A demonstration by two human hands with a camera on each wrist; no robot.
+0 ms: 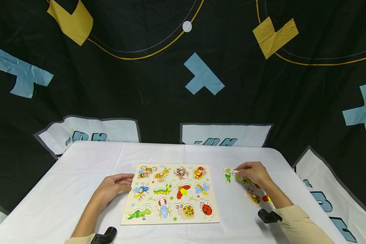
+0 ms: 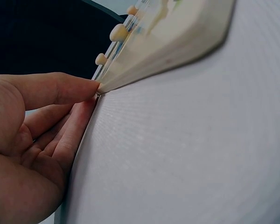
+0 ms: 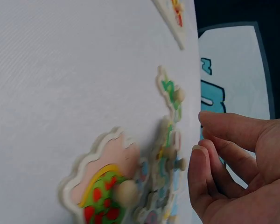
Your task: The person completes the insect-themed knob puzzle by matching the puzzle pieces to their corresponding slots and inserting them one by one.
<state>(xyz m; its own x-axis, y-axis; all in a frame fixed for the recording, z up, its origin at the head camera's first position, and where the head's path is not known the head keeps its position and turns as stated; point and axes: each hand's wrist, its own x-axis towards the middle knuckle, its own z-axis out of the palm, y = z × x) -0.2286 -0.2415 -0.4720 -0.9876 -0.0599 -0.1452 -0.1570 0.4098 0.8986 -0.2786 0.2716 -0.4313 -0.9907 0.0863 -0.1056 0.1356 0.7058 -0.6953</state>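
Observation:
A wooden puzzle board (image 1: 170, 194) with insect pictures lies flat on the white table. At its left edge, my left hand (image 1: 113, 187) touches the rim with fairly straight fingers. The left wrist view shows the fingertips meeting at that edge; wooden knobs (image 2: 118, 32) stand up beyond it. My right hand (image 1: 253, 173) hovers over loose knobbed pieces to the right of the board, fingers slightly bent and apart. Nothing shows between its fingertips in the right wrist view. A green grasshopper piece (image 3: 168, 91) lies just past them, and a caterpillar piece (image 1: 242, 179) is partly under the hand.
Closer to me lie a snail piece (image 1: 252, 196) and a red and yellow piece (image 1: 267, 199), partly hidden by the right forearm. White cloth covers the table (image 1: 88, 162). Behind it hangs a black curtain (image 1: 146, 98) with blue and yellow shapes.

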